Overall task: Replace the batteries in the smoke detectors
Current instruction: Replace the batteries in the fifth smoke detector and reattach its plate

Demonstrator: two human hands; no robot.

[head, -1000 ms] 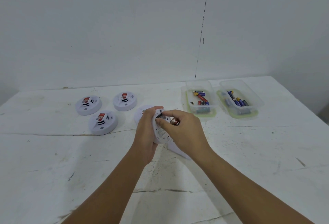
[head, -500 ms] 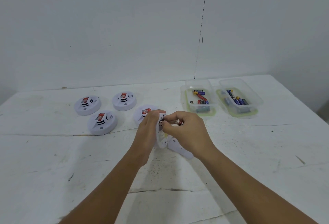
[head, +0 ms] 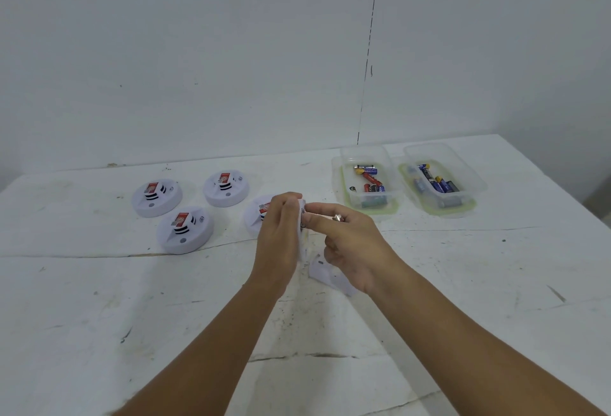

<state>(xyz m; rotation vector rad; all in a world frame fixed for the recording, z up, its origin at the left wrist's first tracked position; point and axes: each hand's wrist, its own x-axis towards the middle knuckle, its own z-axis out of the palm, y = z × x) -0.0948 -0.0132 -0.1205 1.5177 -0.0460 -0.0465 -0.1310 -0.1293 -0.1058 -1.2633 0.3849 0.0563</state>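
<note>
Detector [head: 301,227] turned edge-on, both hands gripping

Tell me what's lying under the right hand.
A white cover piece lies on the table beneath the right hand. The hand hides most of it, so its full shape can't be seen.

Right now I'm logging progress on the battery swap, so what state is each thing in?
Left hand: grips the held detector, raised off the table.
Right hand: pinches at the held detector, a battery within its grip.
Three detectors at left: closed, flat.
Fourth detector: flat, partly hidden.
White cover: off, lying on the table.
Two tubs: lidless, batteries inside.
</note>
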